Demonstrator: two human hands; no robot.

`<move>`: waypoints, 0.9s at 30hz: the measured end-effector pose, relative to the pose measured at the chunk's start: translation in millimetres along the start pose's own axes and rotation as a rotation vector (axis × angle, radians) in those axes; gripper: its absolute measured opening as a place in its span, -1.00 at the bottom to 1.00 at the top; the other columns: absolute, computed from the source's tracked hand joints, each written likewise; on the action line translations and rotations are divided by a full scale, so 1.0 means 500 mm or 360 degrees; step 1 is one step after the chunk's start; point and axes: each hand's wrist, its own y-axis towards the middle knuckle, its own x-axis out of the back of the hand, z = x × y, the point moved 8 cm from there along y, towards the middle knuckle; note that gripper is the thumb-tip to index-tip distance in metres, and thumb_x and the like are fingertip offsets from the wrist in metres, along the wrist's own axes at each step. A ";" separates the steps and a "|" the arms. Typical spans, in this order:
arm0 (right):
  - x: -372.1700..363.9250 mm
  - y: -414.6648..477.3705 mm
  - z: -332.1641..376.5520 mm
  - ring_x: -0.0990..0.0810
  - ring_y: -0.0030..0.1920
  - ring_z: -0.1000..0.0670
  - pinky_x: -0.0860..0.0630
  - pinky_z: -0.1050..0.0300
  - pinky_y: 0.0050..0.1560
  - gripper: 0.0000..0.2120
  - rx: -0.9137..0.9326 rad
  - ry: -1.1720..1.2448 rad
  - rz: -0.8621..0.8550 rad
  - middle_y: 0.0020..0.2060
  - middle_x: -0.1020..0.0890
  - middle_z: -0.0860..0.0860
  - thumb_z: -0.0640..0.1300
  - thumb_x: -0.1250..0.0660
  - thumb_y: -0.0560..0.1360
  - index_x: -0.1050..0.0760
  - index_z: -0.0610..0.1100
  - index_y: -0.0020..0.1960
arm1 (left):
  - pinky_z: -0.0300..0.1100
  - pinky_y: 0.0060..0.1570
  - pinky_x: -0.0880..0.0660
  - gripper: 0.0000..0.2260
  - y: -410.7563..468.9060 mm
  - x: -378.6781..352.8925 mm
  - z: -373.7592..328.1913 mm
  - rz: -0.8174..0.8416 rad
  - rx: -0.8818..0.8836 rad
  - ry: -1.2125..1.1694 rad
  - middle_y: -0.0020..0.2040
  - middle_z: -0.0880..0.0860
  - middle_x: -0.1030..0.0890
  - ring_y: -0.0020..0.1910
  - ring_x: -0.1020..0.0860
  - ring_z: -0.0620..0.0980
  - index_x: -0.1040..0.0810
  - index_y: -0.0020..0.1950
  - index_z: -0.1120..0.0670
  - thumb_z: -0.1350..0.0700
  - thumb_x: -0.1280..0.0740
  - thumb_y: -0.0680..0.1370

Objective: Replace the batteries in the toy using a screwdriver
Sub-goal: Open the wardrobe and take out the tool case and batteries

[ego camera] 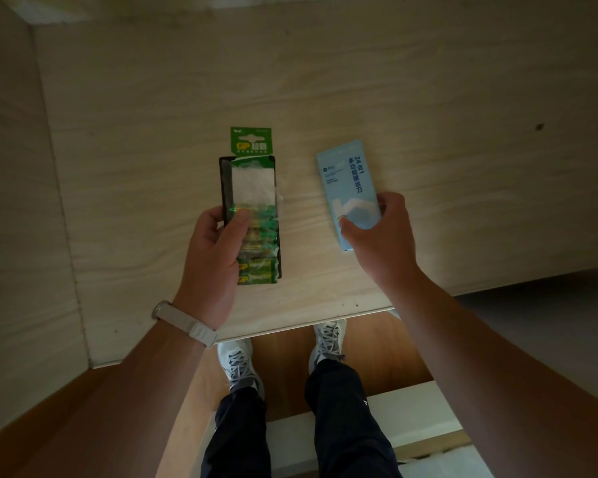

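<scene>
A: How far along?
B: Barely begun, I'd say. No screw out, nothing swapped, no driver in sight yet.
A: What's there?
B: One counter. On it one box, pale blue, the driver kit by its label. My right hand is clamped on its near end. One green pack, pinched by my left hand against one dark slab underneath. Poss. the toy, can't tell.
A: Cells?
B: In the pack, too blurred to count.

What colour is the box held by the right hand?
The box is light blue with darker blue print; head view.
</scene>
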 end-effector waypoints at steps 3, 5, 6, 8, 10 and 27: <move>-0.007 -0.006 0.005 -0.59 -0.10 0.11 -0.50 0.28 -0.28 -0.51 -0.0029 0.0172 0.0089 -0.01 -0.54 0.12 -0.13 -0.50 0.39 -0.33 -0.04 0.20 | -0.13 -0.31 -0.63 -0.78 -0.001 0.006 0.001 -0.0008 -0.0007 0.0010 -0.22 -0.03 -0.69 -0.27 -0.67 -0.05 -0.49 0.05 0.05 -0.01 -0.43 0.51; -0.009 -0.011 0.010 -0.59 -0.14 0.17 -0.50 0.29 -0.28 -0.59 -0.0024 0.0237 0.0124 -0.07 -0.55 0.16 -0.15 -0.48 0.41 -0.37 -0.02 0.16 | -0.12 -0.29 -0.63 -0.78 -0.003 0.009 0.000 -0.0013 -0.0010 0.0022 -0.21 -0.03 -0.70 -0.26 -0.67 -0.05 -0.49 0.05 0.05 -0.01 -0.42 0.51; -0.011 -0.014 0.013 -0.58 -0.15 0.18 -0.50 0.29 -0.29 -0.64 -0.0018 0.0251 0.0150 -0.09 -0.55 0.16 -0.16 -0.46 0.43 -0.40 -0.02 0.14 | -0.12 -0.29 -0.63 -0.80 -0.006 0.010 -0.001 -0.0018 -0.0012 0.0035 -0.21 -0.03 -0.70 -0.26 -0.67 -0.06 -0.49 0.05 0.05 0.01 -0.41 0.52; -0.005 -0.026 0.022 -0.59 -0.15 0.17 -0.53 0.27 -0.28 -0.71 -0.0021 0.0287 0.0188 -0.10 -0.57 0.16 -0.15 -0.44 0.45 -0.43 -0.03 0.10 | -0.13 -0.31 -0.62 -0.87 -0.013 0.011 -0.009 -0.0031 -0.0011 0.0080 -0.21 -0.02 -0.70 -0.27 -0.67 -0.05 -0.49 0.05 0.06 0.06 -0.36 0.57; 0.011 -0.043 0.039 -0.60 -0.14 0.15 -0.53 0.31 -0.31 -0.72 -0.0041 0.0359 0.0189 -0.10 -0.57 0.14 -0.15 -0.44 0.45 -0.44 -0.04 0.10 | -0.14 -0.33 -0.62 -0.95 -0.025 0.007 -0.033 -0.0041 -0.0007 0.0120 -0.22 -0.02 -0.69 -0.28 -0.67 -0.05 -0.49 0.05 0.06 0.12 -0.31 0.62; 0.285 -0.349 0.358 -0.63 -0.11 0.14 -0.52 0.25 -0.23 -0.81 0.0204 0.0766 0.0159 -0.06 -0.63 0.11 -0.12 -0.40 0.50 -0.48 0.05 0.06 | 0.23 0.06 -0.55 -0.74 -0.290 -0.071 -0.387 0.0060 -0.0227 0.0067 -0.04 0.10 -0.68 -0.03 -0.62 0.14 -0.55 0.05 0.04 -0.08 -0.46 0.48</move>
